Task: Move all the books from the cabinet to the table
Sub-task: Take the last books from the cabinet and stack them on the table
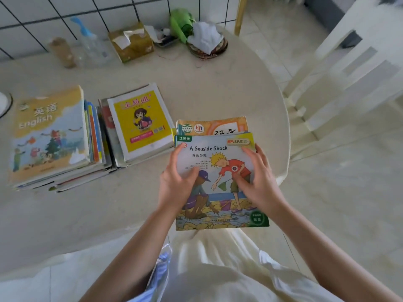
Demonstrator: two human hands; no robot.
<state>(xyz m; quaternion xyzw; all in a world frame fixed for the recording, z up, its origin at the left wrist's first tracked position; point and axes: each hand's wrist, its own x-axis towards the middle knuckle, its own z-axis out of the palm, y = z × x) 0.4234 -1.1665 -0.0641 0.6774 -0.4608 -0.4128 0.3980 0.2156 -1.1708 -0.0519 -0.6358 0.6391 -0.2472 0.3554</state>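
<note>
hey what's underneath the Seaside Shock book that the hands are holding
Under the Seaside Shock book an orange-topped book sticks out at its far edge; other thin edges show beside it. Their covers and count are hidden.

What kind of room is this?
Probably a home dining or kitchen corner: a round table against a tiled wall, a white chair, a tissue box, and stacks of schoolbooks.
</note>
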